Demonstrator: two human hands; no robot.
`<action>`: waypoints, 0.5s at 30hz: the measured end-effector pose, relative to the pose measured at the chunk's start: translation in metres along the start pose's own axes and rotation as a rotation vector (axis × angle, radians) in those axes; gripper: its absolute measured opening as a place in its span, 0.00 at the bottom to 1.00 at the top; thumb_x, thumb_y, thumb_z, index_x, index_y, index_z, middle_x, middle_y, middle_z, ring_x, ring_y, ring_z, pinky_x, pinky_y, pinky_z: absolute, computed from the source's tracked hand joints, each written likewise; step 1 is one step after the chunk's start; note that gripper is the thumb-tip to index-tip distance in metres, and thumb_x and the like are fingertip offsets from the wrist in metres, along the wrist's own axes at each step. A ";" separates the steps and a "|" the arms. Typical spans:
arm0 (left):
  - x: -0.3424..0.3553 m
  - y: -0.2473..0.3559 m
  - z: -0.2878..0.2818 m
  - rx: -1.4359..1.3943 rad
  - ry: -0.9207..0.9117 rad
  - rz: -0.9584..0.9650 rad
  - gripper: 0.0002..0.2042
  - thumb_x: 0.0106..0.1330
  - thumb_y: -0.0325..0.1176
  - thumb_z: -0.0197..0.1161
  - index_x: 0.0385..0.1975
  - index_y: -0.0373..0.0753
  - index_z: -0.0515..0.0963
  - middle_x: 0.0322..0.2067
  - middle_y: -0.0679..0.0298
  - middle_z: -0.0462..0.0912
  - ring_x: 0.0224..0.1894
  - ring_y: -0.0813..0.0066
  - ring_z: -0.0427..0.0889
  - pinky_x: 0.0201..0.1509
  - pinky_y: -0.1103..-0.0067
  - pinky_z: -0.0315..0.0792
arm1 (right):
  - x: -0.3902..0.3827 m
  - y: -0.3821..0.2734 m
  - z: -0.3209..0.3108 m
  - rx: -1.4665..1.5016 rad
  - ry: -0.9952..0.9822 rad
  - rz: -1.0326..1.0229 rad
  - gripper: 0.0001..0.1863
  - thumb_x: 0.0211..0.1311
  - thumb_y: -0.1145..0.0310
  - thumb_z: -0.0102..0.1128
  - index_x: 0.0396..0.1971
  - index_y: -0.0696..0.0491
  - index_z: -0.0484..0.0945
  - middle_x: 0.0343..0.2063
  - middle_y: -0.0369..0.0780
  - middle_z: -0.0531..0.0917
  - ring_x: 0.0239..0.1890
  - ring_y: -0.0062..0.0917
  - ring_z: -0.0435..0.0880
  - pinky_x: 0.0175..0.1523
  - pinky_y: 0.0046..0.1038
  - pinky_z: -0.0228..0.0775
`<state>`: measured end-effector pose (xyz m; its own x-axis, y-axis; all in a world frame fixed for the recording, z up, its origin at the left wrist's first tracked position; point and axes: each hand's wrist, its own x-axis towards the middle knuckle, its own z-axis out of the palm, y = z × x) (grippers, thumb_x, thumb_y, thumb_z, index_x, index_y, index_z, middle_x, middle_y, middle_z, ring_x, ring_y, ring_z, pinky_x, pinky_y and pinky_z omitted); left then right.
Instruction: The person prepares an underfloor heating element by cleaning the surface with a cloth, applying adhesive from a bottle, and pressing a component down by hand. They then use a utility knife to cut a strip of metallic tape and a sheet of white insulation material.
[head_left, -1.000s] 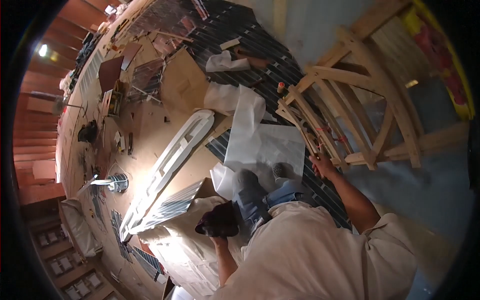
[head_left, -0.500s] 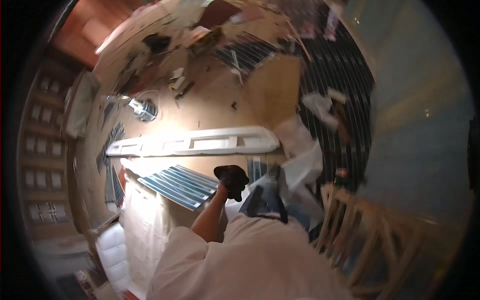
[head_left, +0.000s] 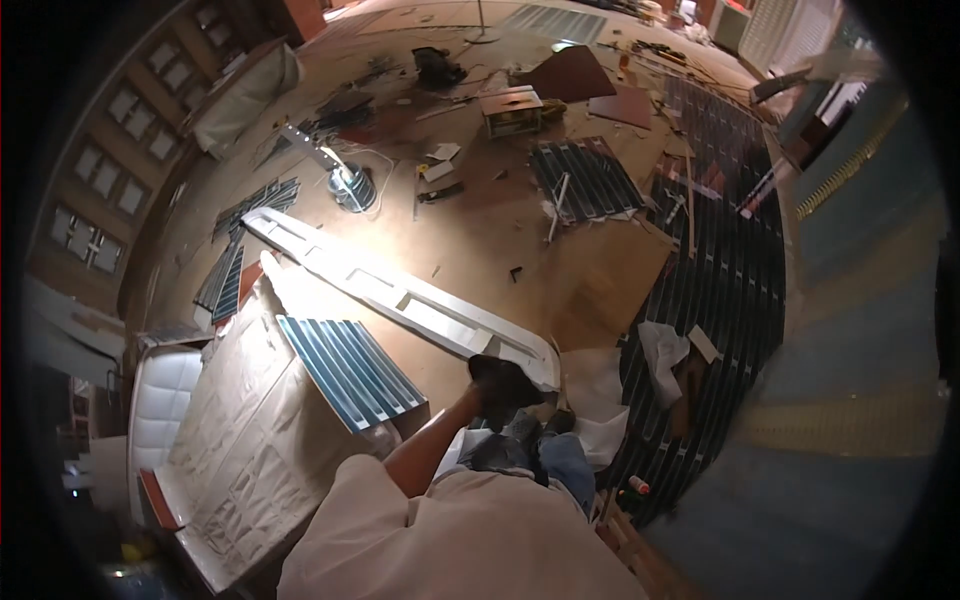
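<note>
My left hand (head_left: 476,385) reaches out over my legs, its fingers closed on a dark, soft item (head_left: 505,380) whose exact kind I cannot make out; the item hides most of my fingers. Just beyond it lies a long white frame (head_left: 400,300) with rectangular openings and a rounded end. Left of my forearm is a striped blue-grey panel (head_left: 345,368) on a large cream-covered block (head_left: 230,450). White sheeting (head_left: 595,400) lies around my feet. My right hand is not in view.
Striped dark panels (head_left: 720,260) cover the floor at the right, with wooden framing (head_left: 620,540) at the lower right. Farther off are a bucket with a light (head_left: 350,185), a small box (head_left: 510,110), scattered boards (head_left: 625,105) and tools, and a white padded piece (head_left: 160,410) at the left.
My view has swung left, away from the wooden framing. My left hand has moved forward with the dark item. My right hand, earlier gripping a wooden strip, has left the view.
</note>
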<state>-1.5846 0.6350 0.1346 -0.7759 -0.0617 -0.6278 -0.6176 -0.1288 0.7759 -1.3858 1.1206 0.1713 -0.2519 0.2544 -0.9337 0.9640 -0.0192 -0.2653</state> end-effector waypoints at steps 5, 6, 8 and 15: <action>-0.054 -0.108 -0.084 -0.032 0.425 -0.016 0.16 0.75 0.37 0.56 0.57 0.37 0.76 0.48 0.55 0.81 0.45 0.64 0.78 0.49 0.66 0.75 | 0.010 -0.055 -0.036 -0.064 0.028 0.115 0.24 0.77 0.51 0.51 0.55 0.57 0.76 0.35 0.42 0.83 0.26 0.28 0.78 0.28 0.37 0.70; -0.073 -0.124 -0.099 0.035 0.532 0.014 0.16 0.74 0.37 0.57 0.55 0.36 0.77 0.47 0.53 0.81 0.44 0.63 0.78 0.49 0.66 0.75 | 0.015 -0.067 -0.043 -0.061 0.033 0.128 0.24 0.77 0.51 0.51 0.56 0.57 0.76 0.36 0.42 0.83 0.27 0.28 0.78 0.29 0.36 0.70; -0.083 -0.117 -0.089 0.535 0.402 -0.092 0.20 0.63 0.46 0.64 0.48 0.37 0.81 0.44 0.51 0.83 0.43 0.58 0.80 0.49 0.64 0.75 | 0.031 -0.082 -0.081 0.028 0.048 -0.009 0.24 0.77 0.49 0.50 0.53 0.56 0.78 0.33 0.41 0.83 0.25 0.27 0.77 0.28 0.36 0.68; -0.134 -0.071 -0.054 1.214 0.069 -0.396 0.25 0.53 0.54 0.70 0.43 0.41 0.83 0.43 0.54 0.82 0.45 0.56 0.79 0.52 0.63 0.74 | 0.088 -0.156 -0.117 0.170 0.150 -0.167 0.24 0.76 0.49 0.53 0.39 0.59 0.81 0.26 0.43 0.82 0.21 0.30 0.78 0.28 0.36 0.70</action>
<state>-1.4300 0.5993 0.1605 -0.5274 -0.2825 -0.8013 -0.5527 0.8303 0.0711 -1.5483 1.2592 0.1589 -0.3788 0.4075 -0.8309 0.8786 -0.1237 -0.4613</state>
